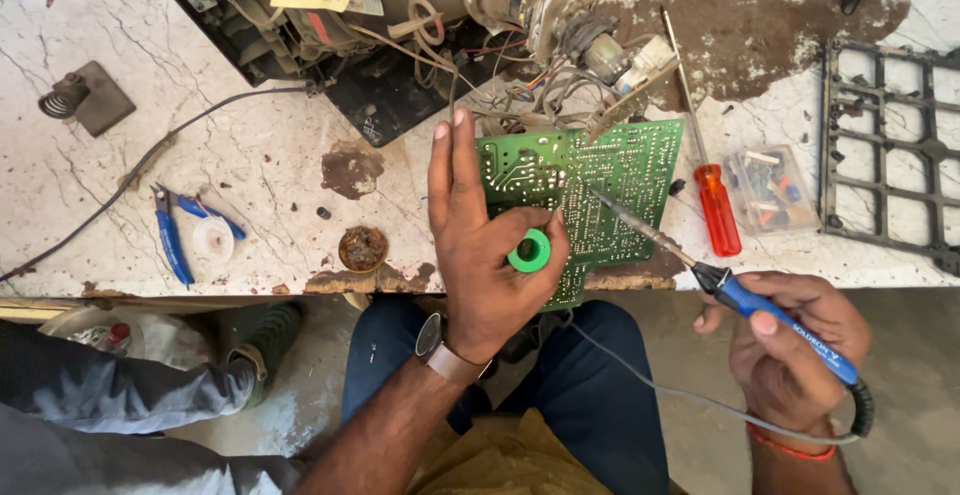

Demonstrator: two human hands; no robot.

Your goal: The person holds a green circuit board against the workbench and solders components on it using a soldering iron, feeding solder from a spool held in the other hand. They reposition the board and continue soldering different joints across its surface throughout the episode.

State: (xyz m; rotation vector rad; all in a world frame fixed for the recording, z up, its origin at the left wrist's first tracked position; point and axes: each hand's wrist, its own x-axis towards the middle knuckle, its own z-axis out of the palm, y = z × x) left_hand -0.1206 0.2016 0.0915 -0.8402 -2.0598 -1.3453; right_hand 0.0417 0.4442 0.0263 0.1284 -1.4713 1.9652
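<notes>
**Soldering iron tip on the green circuit board**

I see the green circuit board (600,185) lying solder-side up at the near edge of the worn white workbench (250,155), its front corner hanging over the edge. My right hand (795,350) is clenched around the blue-handled soldering iron (700,265), whose tip rests on the board near its middle; the iron's grey cord trails down past my knee. My left hand (480,245) pinches a small green spool of solder wire (529,251) between thumb and palm, fingers stretched upward over the board's left part.

Just right of the board lies an orange-handled screwdriver (715,205), then a clear plastic parts box (770,190) and a black metal grate (890,145). Behind the board sits an opened appliance chassis (400,25) with tangled wires. To the left are blue-handled pliers (172,235) and a round rusty tin (362,248).
</notes>
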